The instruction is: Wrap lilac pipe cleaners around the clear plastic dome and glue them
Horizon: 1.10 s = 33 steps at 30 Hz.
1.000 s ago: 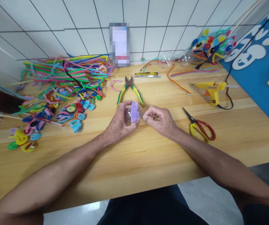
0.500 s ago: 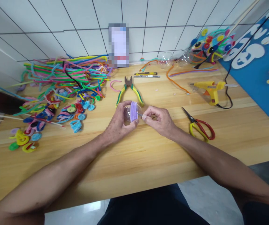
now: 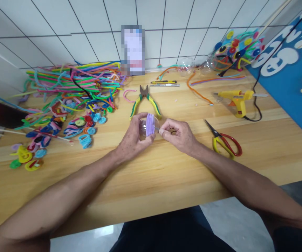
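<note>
A clear plastic ball with purple pipe cleaner wound round its middle rests in my left hand, thumb below and fingers behind. Close to the ball's right side, my right hand pinches a thin, greyish piece that reaches toward the ball; its kind is too small to make out. Just beyond the ball lie pliers with yellow-green handles spread apart. To the right of my right hand are scissors with one red and one yellow handle.
Piled pipe cleaners and small coiled shapes cover the left side. Toward the wall lie two craft knives. A yellow glue gun with its cord is at right, near a button-decorated ball. A phone leans on the tiles.
</note>
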{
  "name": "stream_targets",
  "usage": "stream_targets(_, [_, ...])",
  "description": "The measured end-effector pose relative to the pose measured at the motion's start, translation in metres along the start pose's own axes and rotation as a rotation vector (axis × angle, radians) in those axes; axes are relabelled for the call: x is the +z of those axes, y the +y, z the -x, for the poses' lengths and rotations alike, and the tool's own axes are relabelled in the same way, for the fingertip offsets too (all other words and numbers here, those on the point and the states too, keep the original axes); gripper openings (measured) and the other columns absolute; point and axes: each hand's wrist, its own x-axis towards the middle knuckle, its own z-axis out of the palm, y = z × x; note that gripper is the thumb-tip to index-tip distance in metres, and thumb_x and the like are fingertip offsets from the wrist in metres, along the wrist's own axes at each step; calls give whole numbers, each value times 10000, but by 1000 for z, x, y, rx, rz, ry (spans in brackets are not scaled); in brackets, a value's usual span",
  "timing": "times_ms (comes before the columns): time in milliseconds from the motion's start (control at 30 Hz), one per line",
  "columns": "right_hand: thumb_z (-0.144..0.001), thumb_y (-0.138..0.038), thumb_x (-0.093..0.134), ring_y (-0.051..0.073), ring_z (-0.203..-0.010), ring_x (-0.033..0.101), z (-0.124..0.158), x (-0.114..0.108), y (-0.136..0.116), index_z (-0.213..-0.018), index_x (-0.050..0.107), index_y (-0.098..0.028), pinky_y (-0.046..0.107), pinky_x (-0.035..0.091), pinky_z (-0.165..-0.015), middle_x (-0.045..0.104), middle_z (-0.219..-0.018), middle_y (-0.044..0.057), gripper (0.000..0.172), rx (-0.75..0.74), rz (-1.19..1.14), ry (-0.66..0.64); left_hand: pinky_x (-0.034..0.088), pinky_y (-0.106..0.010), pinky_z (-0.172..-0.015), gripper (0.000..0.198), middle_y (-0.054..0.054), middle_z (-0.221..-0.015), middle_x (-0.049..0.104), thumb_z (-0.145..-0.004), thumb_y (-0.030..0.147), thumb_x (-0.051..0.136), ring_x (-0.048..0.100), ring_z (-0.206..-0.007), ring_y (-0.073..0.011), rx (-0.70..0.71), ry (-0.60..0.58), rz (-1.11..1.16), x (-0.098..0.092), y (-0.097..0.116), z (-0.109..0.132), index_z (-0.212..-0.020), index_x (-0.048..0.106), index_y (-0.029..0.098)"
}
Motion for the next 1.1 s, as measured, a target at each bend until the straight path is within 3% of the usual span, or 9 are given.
stream_targets(367, [-887,-321,674,113,-591,490,0,1,2,-759,622,-226,265,397,-595,604,-639,-45,168,26,-29,-1,618,-469,-1025,707,-107,-1313,680,-943,431,847,715,-1136,-241,4,8,18,1,-2,0,-1489,429,267])
stream_targets(633, [-890,-319,679,107,-591,490,0,2,2,-769,624,-225,266,398,-592,591,-644,-49,163,25,-66,-21,573,-458,-1042,579,-94,-1325,699,-1025,492,760,703,-1156,-240,-25,28,48,0,-1,2,-1473,466,273])
stream_targets(1100, [-919,-287,675,117,-630,530,-1,4,4,-778,612,-225,279,417,-641,612,-678,-40,166,-17,-56,-27,563,-393,-888,550,-57,-1200,706,-1029,566,739,675,-989,-203,-48,22,65,-2,-1,-1,-1424,485,279])
